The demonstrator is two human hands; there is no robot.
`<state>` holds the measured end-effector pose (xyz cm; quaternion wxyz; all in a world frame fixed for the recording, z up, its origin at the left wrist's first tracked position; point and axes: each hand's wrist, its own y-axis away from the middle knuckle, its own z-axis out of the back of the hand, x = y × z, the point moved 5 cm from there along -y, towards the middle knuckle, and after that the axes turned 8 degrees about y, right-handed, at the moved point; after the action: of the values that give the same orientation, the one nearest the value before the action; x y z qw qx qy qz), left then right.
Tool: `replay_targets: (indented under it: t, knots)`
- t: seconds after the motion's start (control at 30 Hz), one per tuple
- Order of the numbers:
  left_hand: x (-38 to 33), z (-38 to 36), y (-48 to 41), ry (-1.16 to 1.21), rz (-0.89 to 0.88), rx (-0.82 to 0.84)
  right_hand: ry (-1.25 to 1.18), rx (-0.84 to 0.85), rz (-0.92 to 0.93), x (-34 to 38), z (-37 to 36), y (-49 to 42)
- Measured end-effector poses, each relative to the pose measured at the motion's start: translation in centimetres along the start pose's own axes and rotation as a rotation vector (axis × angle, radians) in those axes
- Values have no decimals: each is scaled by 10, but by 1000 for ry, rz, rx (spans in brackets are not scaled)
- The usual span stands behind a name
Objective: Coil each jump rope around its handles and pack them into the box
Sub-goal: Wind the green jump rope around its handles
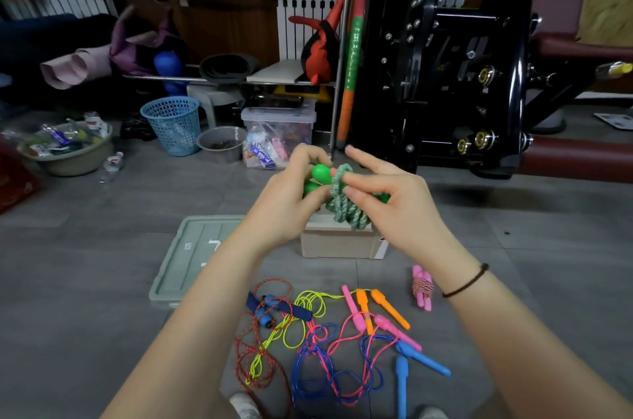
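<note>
I hold a green jump rope (346,204) above the beige box (339,242). My left hand (291,192) grips its two green handles (320,175). My right hand (383,192) pinches the pale green cord, which is wound in coils around the handles. On the floor nearer to me lies a tangle of loose ropes: one with orange handles (388,307), one with pink handles (394,329), one with blue handles (419,358), and a red-speckled rope with dark blue handles (274,309). A coiled pink rope (423,286) lies to the right of the box.
A grey-green box lid (191,257) lies left of the box. Behind stand a blue mesh basket (174,125), a clear storage bin (277,134), a grey bowl (221,143) and a large black exercise machine (462,59) at right. A basin of clutter (68,148) sits far left.
</note>
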<state>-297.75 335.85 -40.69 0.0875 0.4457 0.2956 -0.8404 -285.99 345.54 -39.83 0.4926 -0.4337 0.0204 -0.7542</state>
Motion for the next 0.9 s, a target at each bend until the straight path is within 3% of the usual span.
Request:
replay_targets:
  t: [0.13,0.3,0.53,0.7,0.8,0.9]
  knots:
    - [9,1,-1,244,74,-79,11,-102,-86,2,-4,1]
    - [4,-8,-2,339,85,-157,-152,-215,-199,2,1,3]
    - [-12,-27,-1,162,-22,-153,-231,-311,-233,0,5,2]
    - [-21,-26,-5,95,-81,-188,-463,-361,-255,1,2,6]
    - [-23,-28,-4,121,-93,-208,-743,-332,-396,-10,-7,3]
    - [-21,-36,-3,128,-66,-191,-895,-164,-516,-14,-15,1]
